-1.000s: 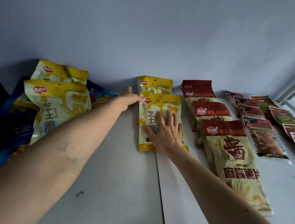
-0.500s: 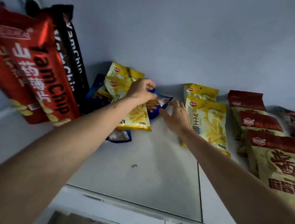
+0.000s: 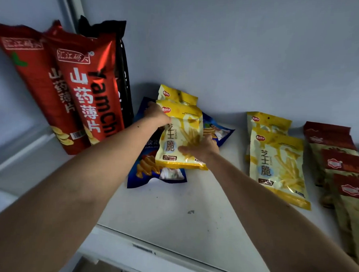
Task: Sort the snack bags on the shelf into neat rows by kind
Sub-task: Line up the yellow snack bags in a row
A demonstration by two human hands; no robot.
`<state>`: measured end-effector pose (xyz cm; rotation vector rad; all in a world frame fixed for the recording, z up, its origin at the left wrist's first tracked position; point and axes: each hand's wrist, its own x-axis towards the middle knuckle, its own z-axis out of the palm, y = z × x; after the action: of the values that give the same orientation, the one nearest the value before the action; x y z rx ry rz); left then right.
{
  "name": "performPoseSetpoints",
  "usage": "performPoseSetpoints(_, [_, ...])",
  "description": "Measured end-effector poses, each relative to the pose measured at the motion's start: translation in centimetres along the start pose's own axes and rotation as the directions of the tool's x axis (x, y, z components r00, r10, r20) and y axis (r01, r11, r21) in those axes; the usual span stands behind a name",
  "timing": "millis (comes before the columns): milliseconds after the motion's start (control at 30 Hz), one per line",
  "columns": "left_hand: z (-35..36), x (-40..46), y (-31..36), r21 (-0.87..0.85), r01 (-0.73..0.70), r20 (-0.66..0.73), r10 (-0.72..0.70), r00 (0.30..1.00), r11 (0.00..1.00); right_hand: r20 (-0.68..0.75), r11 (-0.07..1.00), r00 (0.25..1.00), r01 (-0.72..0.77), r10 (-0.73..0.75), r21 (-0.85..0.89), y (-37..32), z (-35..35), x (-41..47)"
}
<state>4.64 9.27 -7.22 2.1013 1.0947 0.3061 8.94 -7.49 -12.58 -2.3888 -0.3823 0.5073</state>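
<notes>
Both hands (image 3: 158, 115) (image 3: 202, 148), arms outstretched, grip one yellow snack bag (image 3: 180, 136).

Both arms reach forward; left hand (image 3: 157, 114) and right hand (image 3: 202, 147) grip closed.

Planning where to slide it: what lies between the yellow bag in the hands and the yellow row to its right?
Only bare white shelf, as the head view shows.

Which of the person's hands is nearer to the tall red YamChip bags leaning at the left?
Left. The left hand grips the top of a yellow snack bag, close beside the red YamChip bags. The right hand holds that bag's lower right, farther away.
</notes>
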Motion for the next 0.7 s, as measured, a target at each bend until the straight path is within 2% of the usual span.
performPoseSetpoints(200, [0.6, -0.1, 0.2, -0.097, 0.068, 0.055, -0.063, 0.997, 0.993, 0.011, 0.998, 1.000, -0.012, 0.011, 0.069, 0.8, -0.3, 0.8])
performPoseSetpoints(433, [0.4, -0.6, 1.0, -0.356, 0.119, 0.077, -0.098, 0.992, 0.927, 0.088, 0.923, 0.996, -0.066, 0.035, 0.380, 0.8, -0.4, 0.1])
performPoseSetpoints(567, [0.5, -1.2, 1.7, -0.497, 0.072, 0.092, -0.030, 0.995, 0.865, 0.044, 0.857, 0.999, -0.016, -0.008, 0.515, 0.8, -1.4, -0.5])
performPoseSetpoints(700, [0.8, -2.3, 3.0, -0.599, -0.026, 0.073, 0.087, 0.994, 0.800, -0.080, 0.759, 0.996, 0.074, -0.030, 0.647, 1.1, -3.6, -1.6])
